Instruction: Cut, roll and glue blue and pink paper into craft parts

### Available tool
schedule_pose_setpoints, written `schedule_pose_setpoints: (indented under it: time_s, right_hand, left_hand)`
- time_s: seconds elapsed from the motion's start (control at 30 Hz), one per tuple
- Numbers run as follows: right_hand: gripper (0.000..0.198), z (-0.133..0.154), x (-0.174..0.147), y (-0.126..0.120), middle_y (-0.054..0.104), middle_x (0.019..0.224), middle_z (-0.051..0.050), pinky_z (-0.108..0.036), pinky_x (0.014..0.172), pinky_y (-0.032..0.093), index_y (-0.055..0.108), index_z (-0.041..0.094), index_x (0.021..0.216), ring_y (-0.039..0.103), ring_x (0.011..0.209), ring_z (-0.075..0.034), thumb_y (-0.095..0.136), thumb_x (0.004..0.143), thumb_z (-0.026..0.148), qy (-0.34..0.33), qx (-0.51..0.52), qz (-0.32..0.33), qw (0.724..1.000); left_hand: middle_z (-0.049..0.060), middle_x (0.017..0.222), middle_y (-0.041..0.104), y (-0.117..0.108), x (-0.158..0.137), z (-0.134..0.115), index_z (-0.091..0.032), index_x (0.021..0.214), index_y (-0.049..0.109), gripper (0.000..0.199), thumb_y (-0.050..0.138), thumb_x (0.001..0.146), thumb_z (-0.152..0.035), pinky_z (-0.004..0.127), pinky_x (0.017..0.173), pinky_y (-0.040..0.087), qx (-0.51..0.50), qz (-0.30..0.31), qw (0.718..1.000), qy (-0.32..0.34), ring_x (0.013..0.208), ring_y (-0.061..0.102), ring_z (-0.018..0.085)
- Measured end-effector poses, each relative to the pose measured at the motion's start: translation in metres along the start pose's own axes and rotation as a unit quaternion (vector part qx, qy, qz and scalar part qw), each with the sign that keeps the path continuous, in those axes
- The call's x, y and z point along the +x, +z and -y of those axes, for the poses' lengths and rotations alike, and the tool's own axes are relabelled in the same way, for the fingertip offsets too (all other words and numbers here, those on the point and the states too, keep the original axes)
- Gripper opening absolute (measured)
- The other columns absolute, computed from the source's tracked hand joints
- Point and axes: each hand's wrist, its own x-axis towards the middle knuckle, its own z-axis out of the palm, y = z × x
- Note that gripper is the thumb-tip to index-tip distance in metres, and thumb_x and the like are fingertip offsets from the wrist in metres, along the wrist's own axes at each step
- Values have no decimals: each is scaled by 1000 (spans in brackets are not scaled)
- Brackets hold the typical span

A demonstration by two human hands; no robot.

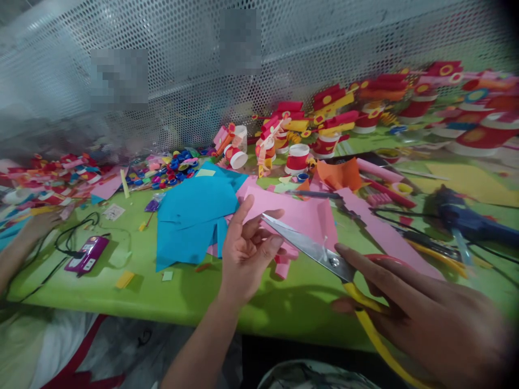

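Note:
My right hand (430,313) grips a pair of scissors (312,251) with yellow handles and a bit of red at the grip. The blades look closed and point up and left. Their tip lies between the fingers and thumb of my left hand (247,254), which is held palm up with its fingers apart and partly curled. I cannot make out anything held in it. Behind the left hand lie pink paper (308,213) and stacked blue sheets (194,210). A small rolled pink piece (283,266) sits beneath the blades.
Red-and-white cup models (298,159) stand along the perforated metal screen (174,70). To the right lies a dark blue glue gun (466,216) with a cable. A purple power strip (87,255) is at left, near another person's arm (24,243). Bottle caps (178,165) are piled behind.

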Motion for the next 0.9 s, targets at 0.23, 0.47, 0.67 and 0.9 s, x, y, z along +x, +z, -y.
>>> schedule_pose_setpoints:
  time_s: [0.23, 0.47, 0.67, 0.9]
  right_hand:
    - [74, 2, 7, -2, 79, 102, -2, -32, 38, 34, 25, 39, 168, 71, 60, -22, 48, 98, 32, -27, -2, 11, 1000]
    - [75, 3, 7, -2, 79, 100, -2, -33, 38, 33, 25, 39, 168, 71, 60, -23, 49, 97, 30, -24, -15, 15, 999]
    - [73, 2, 5, -3, 78, 102, -2, -32, 48, 46, 22, 39, 169, 73, 64, -22, 49, 101, 32, -25, 1, 19, 1000]
    - [72, 1, 5, 1, 78, 101, -1, -33, 51, 52, 25, 39, 168, 72, 62, -23, 50, 100, 31, -27, 28, 14, 999]
  left_hand:
    - [7, 130, 77, 2, 0, 0, -36, 154, 50, 71, 80, 91, -25, 22, 72, 68, -2, -8, 1000, -6, 86, 73, 12]
    - [4, 128, 78, 3, 0, -1, -37, 152, 52, 68, 80, 91, -23, 23, 72, 68, -7, -9, 1000, -17, 88, 74, 12]
    - [6, 129, 78, 3, 0, -1, -36, 153, 51, 70, 80, 91, -24, 23, 72, 68, -3, 0, 1000, -13, 86, 75, 12]
    - [7, 126, 79, 4, 1, -1, -34, 152, 53, 70, 82, 89, -23, 22, 70, 68, -7, -11, 1000, -10, 87, 75, 13]
